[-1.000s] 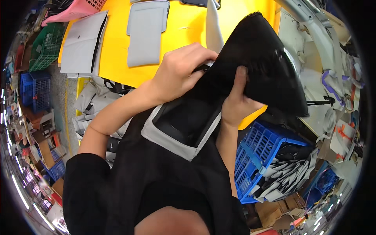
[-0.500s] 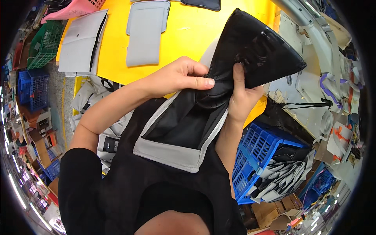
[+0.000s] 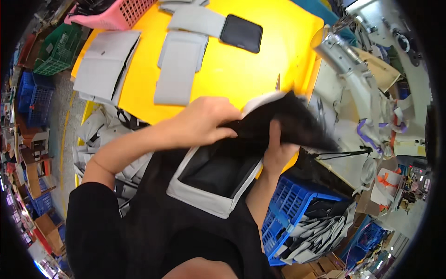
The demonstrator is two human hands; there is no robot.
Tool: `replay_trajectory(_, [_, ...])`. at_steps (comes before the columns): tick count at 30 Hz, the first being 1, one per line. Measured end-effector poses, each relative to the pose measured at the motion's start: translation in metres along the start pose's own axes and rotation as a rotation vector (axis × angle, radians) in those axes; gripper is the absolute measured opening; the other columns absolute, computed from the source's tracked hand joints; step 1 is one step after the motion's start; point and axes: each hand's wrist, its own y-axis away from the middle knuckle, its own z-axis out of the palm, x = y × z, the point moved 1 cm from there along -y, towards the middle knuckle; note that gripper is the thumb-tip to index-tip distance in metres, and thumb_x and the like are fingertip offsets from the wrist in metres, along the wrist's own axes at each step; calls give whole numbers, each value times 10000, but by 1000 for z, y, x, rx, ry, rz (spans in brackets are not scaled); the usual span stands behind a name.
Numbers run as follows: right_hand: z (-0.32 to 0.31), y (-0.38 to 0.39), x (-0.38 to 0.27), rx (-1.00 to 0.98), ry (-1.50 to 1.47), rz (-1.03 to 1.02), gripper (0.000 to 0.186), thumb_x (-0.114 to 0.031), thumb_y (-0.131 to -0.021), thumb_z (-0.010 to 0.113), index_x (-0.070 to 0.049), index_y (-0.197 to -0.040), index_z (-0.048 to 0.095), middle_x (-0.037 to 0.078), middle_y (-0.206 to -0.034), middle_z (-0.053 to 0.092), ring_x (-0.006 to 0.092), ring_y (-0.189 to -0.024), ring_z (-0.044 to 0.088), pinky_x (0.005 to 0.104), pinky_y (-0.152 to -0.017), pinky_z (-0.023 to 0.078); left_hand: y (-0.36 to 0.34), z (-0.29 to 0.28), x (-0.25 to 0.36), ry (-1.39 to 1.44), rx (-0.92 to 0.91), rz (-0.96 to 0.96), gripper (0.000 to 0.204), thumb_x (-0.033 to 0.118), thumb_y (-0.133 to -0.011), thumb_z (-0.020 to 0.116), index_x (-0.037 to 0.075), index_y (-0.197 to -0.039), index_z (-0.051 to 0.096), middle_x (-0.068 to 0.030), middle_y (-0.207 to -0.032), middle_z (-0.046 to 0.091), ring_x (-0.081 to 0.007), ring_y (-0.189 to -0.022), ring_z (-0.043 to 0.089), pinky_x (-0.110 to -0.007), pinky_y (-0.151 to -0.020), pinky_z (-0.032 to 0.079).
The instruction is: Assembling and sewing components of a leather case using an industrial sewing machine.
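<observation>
A black and grey fabric bag (image 3: 211,199) lies half open against my front, its grey-edged mouth facing up and its black lining showing. My left hand (image 3: 206,122) grips the bag's side edge, fingertips tucked into the dark cloth and thumb on the near side. On the other side my right hand (image 3: 280,148) holds the bag's black zippered flap, thumb on top and the other fingers hidden beneath. The flap is smeared by motion and leans to the right.
Grey fabric panels (image 3: 174,81) and a black flat piece (image 3: 241,33) lie on the yellow table (image 3: 274,46). A stack of grey pieces (image 3: 104,65) sits left, by a pink basket (image 3: 123,16). A blue crate (image 3: 283,209) of grey-black pieces stands right. Beyond is a metal machine arm (image 3: 339,53).
Both hands and the bag sit lower in view. The flap has dropped from upright to lean right, and its glossy front no longer shows clearly. More of the table is visible.
</observation>
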Motion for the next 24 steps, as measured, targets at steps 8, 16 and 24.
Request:
replay_trajectory(8, [12, 11, -20, -308, 419, -609, 252, -149, -875, 583, -78, -1075, 717, 15, -1116, 710, 213, -1088, 635, 381, -991, 411, 1, 23, -46, -194, 532, -40, 280, 28, -752, 667, 62, -1024, 611, -66, -904, 623, -244, -779, 591, -313, -681, 466])
replay_trajectory(16, [4, 14, -15, -408, 497, -574, 329, -100, -840, 622, -80, -1157, 705, 36, -1257, 664, 210, -1235, 572, 410, -1070, 362, 0, 31, -69, -174, 505, -219, 321, 35, -819, 613, 58, -1134, 559, -96, -960, 602, -234, -764, 592, -352, -689, 478])
replay_trajectory(24, [-45, 26, -31, -440, 224, -226, 489, 7, -749, 668, -59, -1233, 639, 104, -1377, 561, 245, -1324, 480, 398, -1073, 373, 52, -20, 8, 552, -113, -701, 428, 102, -887, 594, 10, -1301, 535, -57, -878, 611, -123, -717, 554, -246, -640, 442])
